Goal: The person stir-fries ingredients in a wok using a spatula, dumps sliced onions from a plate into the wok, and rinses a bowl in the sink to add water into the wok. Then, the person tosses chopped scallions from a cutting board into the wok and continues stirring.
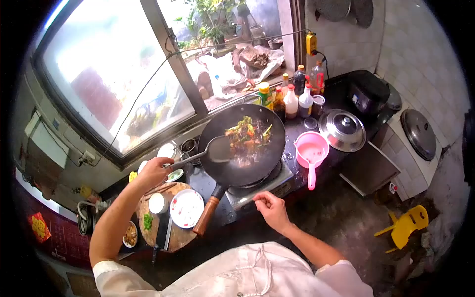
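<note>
1. The food (247, 136), a mix of green, orange and dark pieces, is lying in the wok (237, 173), mostly towards its window side; the wok is sitting on the stove (260, 193).
2. The spatula (218, 149) is resting its broad head inside the wok, just beside the food.
3. The left hand (154, 171) is closing firmly around the spatula's handle; the right hand (272, 210) is hanging loosely curled before the stove, apparently gripping nothing.
4. Stirring seems to be the step in hand; the next move is probably calling for sliding the head under the food and turning it, with the right hand perhaps steadying the wooden handle (207, 214).
5. That handle is pointing towards the front edge of the worktop (295, 129), passing close beside the white bowl (201, 214) on the chopping board (185, 238), leaving little room there.
6. The pink dipper (311, 177) is poking its handle out past the front edge.
7. Bottles (291, 102) are crowding the wok's far side; more room is opening above the wok and in front of the stove.
</note>
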### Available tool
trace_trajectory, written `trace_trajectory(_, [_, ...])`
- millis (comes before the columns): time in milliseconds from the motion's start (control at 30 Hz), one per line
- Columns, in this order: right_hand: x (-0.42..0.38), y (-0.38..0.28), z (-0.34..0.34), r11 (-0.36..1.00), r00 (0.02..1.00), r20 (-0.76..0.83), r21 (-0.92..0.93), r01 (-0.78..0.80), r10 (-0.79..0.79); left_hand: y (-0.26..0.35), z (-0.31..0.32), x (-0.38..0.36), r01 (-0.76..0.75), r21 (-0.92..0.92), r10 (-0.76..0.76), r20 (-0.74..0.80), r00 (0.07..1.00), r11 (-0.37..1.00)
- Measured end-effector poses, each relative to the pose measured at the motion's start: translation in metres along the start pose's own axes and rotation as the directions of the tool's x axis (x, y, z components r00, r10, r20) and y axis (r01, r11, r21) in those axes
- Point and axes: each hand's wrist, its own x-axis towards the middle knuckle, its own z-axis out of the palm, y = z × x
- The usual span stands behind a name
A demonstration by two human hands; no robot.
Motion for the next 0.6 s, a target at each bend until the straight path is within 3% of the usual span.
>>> trace_trajectory(33, [-0.003, -0.002, 0.002, 1.000, 1.000, -0.015, 0.010, 0.000, 0.000, 0.005, -0.008, 0.003, 0.115, -0.012, -0.115, 0.029, 0.993, 0.993])
trace_trajectory(100, [-0.004, -0.004, -0.009, 1.000, 0.999, -0.039, -0.013, 0.026, -0.026, 0.013, -0.003, 0.030, 0.106, 0.067, -0.110, 0.060, 0.992, 0.992])
trace_trajectory(233, [-0.007, -0.010, -0.003, 0.999, 1.000, -0.028, 0.047, 0.003, -0.002, 0.038, 0.035, 0.079, -0.066, 0.527, 0.073, 0.006, 0.997, 0.847])
trace_trajectory(267, [-0.008, -0.015, -0.002, 0.999, 0.999, -0.033, 0.045, 0.014, -0.012, 0.052, 0.038, 0.072, -0.156, 0.565, 0.182, 0.010, 0.983, 0.810])
trace_trajectory(367, [-0.009, -0.014, -0.010, 0.999, 0.999, -0.045, 0.044, 0.004, -0.002, 0.055, 0.024, 0.070, -0.251, 0.622, 0.324, -0.005, 0.946, 0.742])
trace_trajectory(500, [-0.012, -0.014, -0.011, 0.999, 0.998, -0.068, 0.035, -0.011, 0.014, 0.062, -0.015, 0.060, -0.204, 0.644, 0.316, -0.063, 0.946, 0.738])
trace_trajectory(533, [-0.013, -0.013, -0.010, 0.998, 0.998, -0.063, 0.056, -0.024, 0.028, 0.060, -0.015, 0.069, -0.232, 0.692, 0.392, -0.080, 0.917, 0.683])
trace_trajectory(600, [-0.016, -0.012, -0.007, 0.995, 0.997, -0.047, 0.092, -0.050, 0.054, 0.072, -0.005, 0.084, -0.180, 0.758, 0.403, -0.117, 0.908, 0.626])
